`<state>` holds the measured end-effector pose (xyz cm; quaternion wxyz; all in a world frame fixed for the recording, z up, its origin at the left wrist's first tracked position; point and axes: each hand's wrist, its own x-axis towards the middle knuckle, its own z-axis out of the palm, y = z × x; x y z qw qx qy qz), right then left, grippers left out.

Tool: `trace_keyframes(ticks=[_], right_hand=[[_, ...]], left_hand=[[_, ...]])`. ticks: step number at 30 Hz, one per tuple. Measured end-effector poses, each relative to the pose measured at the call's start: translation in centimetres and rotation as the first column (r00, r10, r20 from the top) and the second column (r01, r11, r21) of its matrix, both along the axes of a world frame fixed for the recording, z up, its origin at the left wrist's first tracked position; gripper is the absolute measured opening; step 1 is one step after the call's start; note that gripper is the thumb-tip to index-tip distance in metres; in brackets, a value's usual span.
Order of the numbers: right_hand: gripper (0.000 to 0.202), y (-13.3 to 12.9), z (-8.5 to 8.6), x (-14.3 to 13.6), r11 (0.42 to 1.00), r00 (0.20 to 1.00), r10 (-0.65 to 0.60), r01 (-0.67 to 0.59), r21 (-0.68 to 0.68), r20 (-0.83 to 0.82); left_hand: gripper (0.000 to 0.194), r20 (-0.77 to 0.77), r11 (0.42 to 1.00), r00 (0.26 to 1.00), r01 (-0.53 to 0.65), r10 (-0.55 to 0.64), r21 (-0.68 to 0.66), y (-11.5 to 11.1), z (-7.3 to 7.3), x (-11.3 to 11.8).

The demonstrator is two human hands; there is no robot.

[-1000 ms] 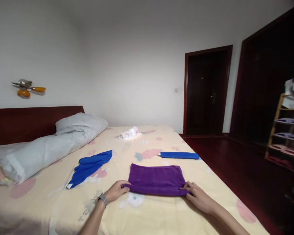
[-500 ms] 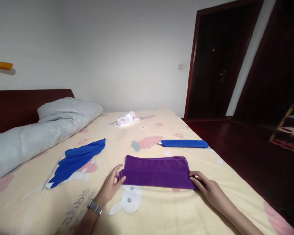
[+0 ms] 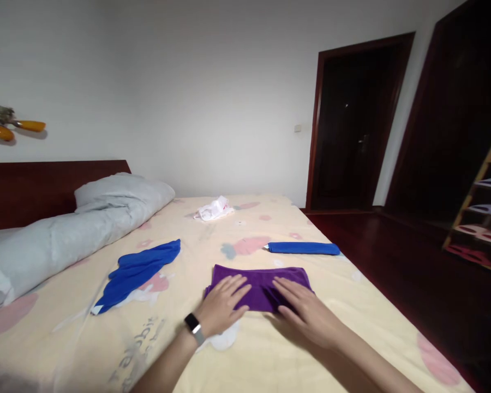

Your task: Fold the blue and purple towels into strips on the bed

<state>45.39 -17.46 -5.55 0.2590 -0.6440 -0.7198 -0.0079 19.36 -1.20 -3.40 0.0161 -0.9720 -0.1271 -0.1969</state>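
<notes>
A purple towel (image 3: 259, 295), partly folded with its near part doubled over, lies on the bed in front of me. My left hand (image 3: 225, 303) rests flat on its left part, fingers stretched out; a watch is on that wrist. On the right part lies my right hand (image 3: 305, 311), also flat with fingers extended. Beyond the towel, a blue towel (image 3: 305, 248) is folded into a narrow strip. Another blue towel (image 3: 139, 273) lies loose and rumpled to the left, a white tag at its near corner.
The bed (image 3: 352, 333) has a cream sheet with printed rabbits and carrots. A crumpled white plastic bag (image 3: 214, 209) lies toward the far edge. Along the left is a bunched grey quilt (image 3: 85, 229) by the headboard (image 3: 57, 185). A shoe rack (image 3: 474, 218) stands at the right.
Both hands have let go of the purple towel's side edges and moved inward, now flat on top of it. The view has shifted slightly, with the room sitting lower in the picture.
</notes>
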Motion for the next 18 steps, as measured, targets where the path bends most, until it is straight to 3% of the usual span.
trace_keyframes(ticks=[3, 5, 9, 14, 18], right_hand=[[0.063, 2.4, -0.5, -1.7, 0.980, 0.987, 0.154, -0.147, -0.136, 0.040], [0.061, 3.1, -1.5, -1.2, 0.974, 0.983, 0.179, -0.171, -0.147, 0.044], [0.061, 2.8, -2.7, 1.6, 0.975, 0.991, 0.129, -0.123, -0.185, 0.019], [0.062, 2.0, -2.4, 3.7, 0.962, 0.996, 0.080, -0.086, -0.257, -0.036], [0.058, 1.0, -2.4, 5.1, 0.947, 1.000, 0.023, -0.026, -0.321, -0.013]], left_hand=[[0.060, -0.145, 0.995, 0.988, 0.040, -0.053, -0.094, 0.0, -0.4, 3.1], [0.063, -0.197, 0.988, 0.978, 0.034, -0.063, -0.149, 0.8, -1.6, 3.5], [0.060, -0.195, 0.974, 0.976, 0.052, -0.097, -0.222, 2.4, -3.1, 2.1], [0.053, -0.195, 0.952, 0.969, 0.087, -0.148, -0.292, 3.4, -2.5, 1.2], [0.062, -0.257, 0.928, 0.963, -0.022, -0.080, -0.371, 4.8, -2.1, -0.1]])
